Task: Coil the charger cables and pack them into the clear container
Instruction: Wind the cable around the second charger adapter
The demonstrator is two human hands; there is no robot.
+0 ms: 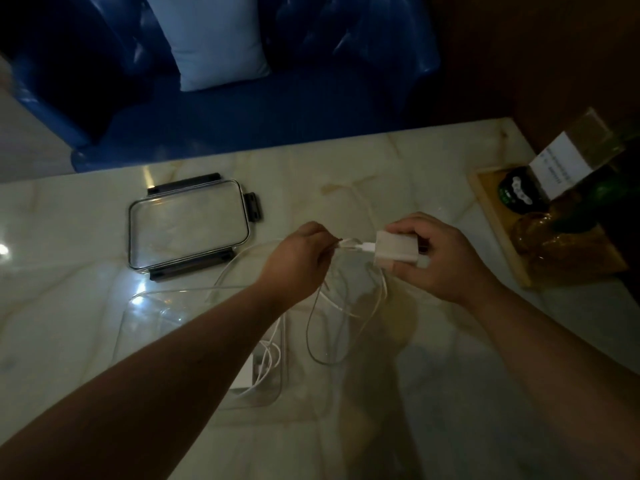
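Observation:
My right hand (443,258) grips a white charger block (394,249) above the marble table (346,161). My left hand (298,261) pinches the white cable (349,243) just beside the plug that enters the block. The rest of that cable (332,306) hangs in loose loops down to the table between my hands. The clear container (152,306) lies open under my left forearm, which hides much of it. Inside it I see another white charger with a coiled cable (266,362). The container's lid (187,226), clear with dark clips, lies flat behind it.
A wooden tray (498,230) at the table's right edge carries a dark jar (516,195), amber glass pieces (540,237) and a labelled packet (561,164). A blue sofa (242,112) with a pale cushion (214,39) stands beyond the far table edge.

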